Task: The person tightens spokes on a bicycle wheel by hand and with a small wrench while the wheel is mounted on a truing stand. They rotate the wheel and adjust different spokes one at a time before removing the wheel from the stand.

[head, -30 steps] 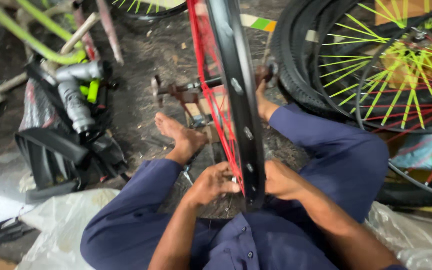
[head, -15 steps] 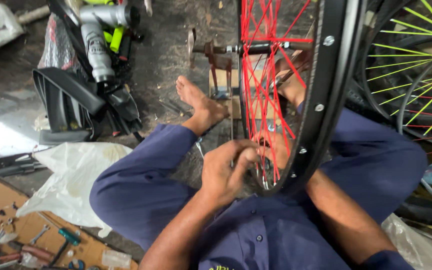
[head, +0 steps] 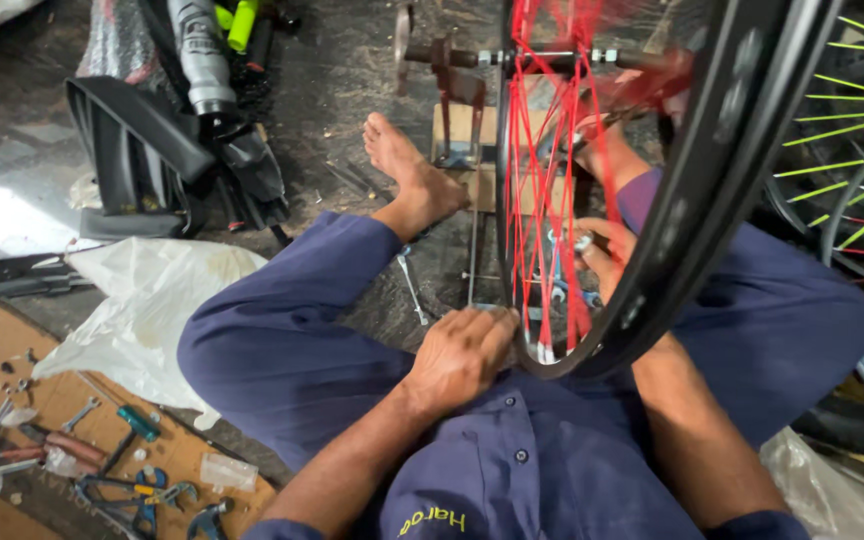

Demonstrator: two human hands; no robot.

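The black metal bicycle rim with red spokes (head: 692, 200) stands upright between the person's knees, its axle resting on a rusty metal stand (head: 457, 95) behind it. The rim and spokes look blurred, so I judge the wheel is turning; a fingertip could get caught between the spokes, because both hands are very close to them. The left hand (head: 462, 355) presses with curled fingers against the lowest part of the rim, touching it but not closing around it. The right hand (head: 602, 255) reaches through the spokes; whether it pinches something, I cannot tell. Left of the rim lie a white plastic sheet (head: 152, 300) and small hand tools (head: 102, 450) on a board
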